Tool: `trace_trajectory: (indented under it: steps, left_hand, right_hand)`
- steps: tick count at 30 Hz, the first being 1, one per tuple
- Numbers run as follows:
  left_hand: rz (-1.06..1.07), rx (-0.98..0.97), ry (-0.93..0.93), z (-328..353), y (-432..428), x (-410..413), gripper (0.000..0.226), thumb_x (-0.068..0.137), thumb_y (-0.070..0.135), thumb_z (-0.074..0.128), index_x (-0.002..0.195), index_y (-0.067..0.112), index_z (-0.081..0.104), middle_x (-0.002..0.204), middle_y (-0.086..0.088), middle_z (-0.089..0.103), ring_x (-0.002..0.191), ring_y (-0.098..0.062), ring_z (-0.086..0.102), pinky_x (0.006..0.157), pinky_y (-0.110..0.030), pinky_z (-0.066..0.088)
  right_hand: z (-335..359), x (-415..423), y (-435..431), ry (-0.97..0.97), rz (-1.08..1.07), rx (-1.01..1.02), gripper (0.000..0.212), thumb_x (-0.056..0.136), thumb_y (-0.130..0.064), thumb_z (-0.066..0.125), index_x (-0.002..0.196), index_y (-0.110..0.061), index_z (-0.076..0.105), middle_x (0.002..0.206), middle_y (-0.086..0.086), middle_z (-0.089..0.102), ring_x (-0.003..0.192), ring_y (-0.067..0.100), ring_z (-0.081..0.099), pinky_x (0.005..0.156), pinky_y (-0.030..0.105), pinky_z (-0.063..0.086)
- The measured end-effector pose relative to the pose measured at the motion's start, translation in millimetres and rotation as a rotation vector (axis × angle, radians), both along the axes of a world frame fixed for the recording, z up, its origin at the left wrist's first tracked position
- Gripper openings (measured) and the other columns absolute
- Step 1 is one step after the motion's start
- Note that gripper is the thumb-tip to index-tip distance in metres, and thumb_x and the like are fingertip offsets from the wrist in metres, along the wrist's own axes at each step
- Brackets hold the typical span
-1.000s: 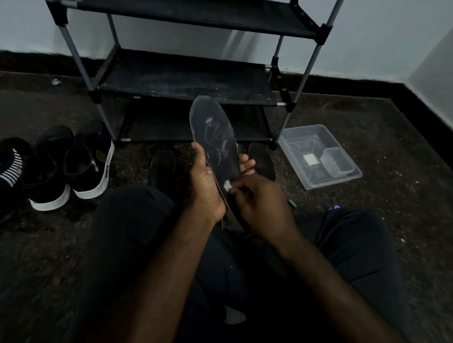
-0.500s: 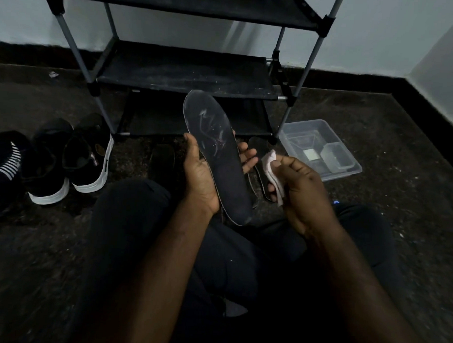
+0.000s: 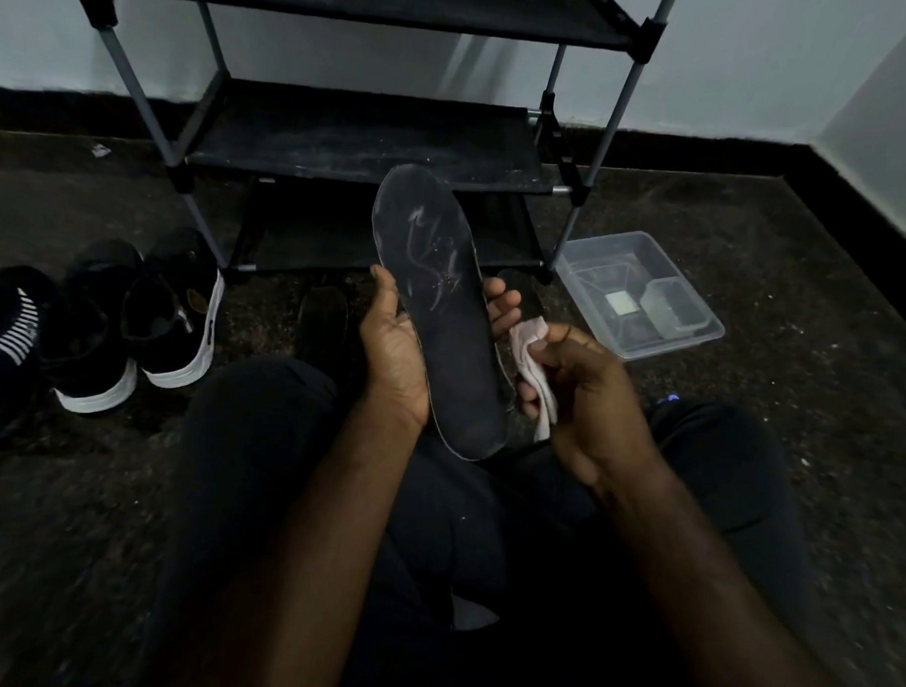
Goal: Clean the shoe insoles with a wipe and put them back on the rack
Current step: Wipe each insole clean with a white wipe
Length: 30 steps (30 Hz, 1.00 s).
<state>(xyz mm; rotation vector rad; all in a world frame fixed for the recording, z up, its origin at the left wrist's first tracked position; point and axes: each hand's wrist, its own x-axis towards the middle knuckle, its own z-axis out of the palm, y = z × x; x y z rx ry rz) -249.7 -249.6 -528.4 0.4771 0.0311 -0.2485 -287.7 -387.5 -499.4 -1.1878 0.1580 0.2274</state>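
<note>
The right hand [image 3: 587,399], pinching the crumpled pale wipe [image 3: 529,366], had come off the long dark foam insole [image 3: 442,312] to its three o'clock. The left hand [image 3: 394,361] gripped it below the black-shelved rack [image 3: 355,134] at twelve. Pale smears [image 3: 428,239] remained, so more wiping seemed due.

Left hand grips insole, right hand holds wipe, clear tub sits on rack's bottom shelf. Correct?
No. Head view: the clear tub sits on the floor right of the rack, not on a shelf. The left hand gripping the insole and right hand holding the wipe are correct.
</note>
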Motion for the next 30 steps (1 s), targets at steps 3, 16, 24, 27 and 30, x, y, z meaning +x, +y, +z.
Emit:
trace_trajectory:
  steps: [3, 16, 24, 27, 30]
  left_hand:
    - [-0.039, 0.037, -0.004, 0, 1, -2, 0.082, 0.093, 0.067, 0.031, 0.129, -0.003, 0.053, 0.112, -0.023, 0.061, 0.104, -0.035, 0.061, 0.106, -0.051, 0.039]
    - [0.026, 0.132, -0.077, 5, 0, -7, 0.076, 0.081, 0.048, 0.039, 0.136, -0.003, 0.046, 0.122, -0.028, 0.056, 0.116, -0.036, 0.055, 0.106, -0.044, 0.043]
    - [0.044, 0.169, 0.002, 4, -2, -3, 0.077, 0.077, 0.065, 0.048, 0.116, -0.001, 0.059, 0.085, -0.014, 0.056, 0.082, -0.028, 0.058, 0.087, -0.049, 0.047]
    - [0.059, 0.166, 0.001, 3, 0, -2, 0.070, 0.083, 0.065, 0.046, 0.106, 0.000, 0.060, 0.090, -0.016, 0.057, 0.085, -0.026, 0.058, 0.086, -0.040, 0.047]
    - [0.039, 0.165, -0.010, 1, -2, -1, 0.070, 0.084, 0.066, 0.044, 0.107, 0.001, 0.059, 0.101, -0.022, 0.060, 0.096, -0.030, 0.061, 0.094, -0.041, 0.049]
  right_hand:
    - [-2, -3, 2, -0.012, -0.006, -0.044, 0.020, 0.088, 0.000, 0.044, 0.082, -0.006, 0.062, 0.058, 0.010, 0.052, 0.044, 0.015, 0.044, 0.040, 0.021, 0.036]
    - [-11, 12, 15, -0.662, -0.075, -1.063, 0.012, 0.084, -0.014, 0.061, 0.093, -0.014, 0.068, 0.089, -0.002, 0.069, 0.082, 0.015, 0.065, 0.073, 0.040, 0.052]
    - [-18, -1, 33, -0.751, 0.108, -1.011, 0.016, 0.089, -0.017, 0.063, 0.100, -0.014, 0.074, 0.094, 0.002, 0.070, 0.087, 0.016, 0.065, 0.078, 0.040, 0.052]
    - [-13, 7, 24, -0.778, 0.078, -1.290, 0.021, 0.091, -0.026, 0.057, 0.104, -0.019, 0.072, 0.102, 0.003, 0.065, 0.082, 0.023, 0.065, 0.068, 0.041, 0.054]
    - [-9, 18, 19, -0.679, 0.005, -1.425, 0.019, 0.093, -0.023, 0.057, 0.108, -0.020, 0.069, 0.100, 0.003, 0.062, 0.081, 0.026, 0.063, 0.067, 0.041, 0.052]
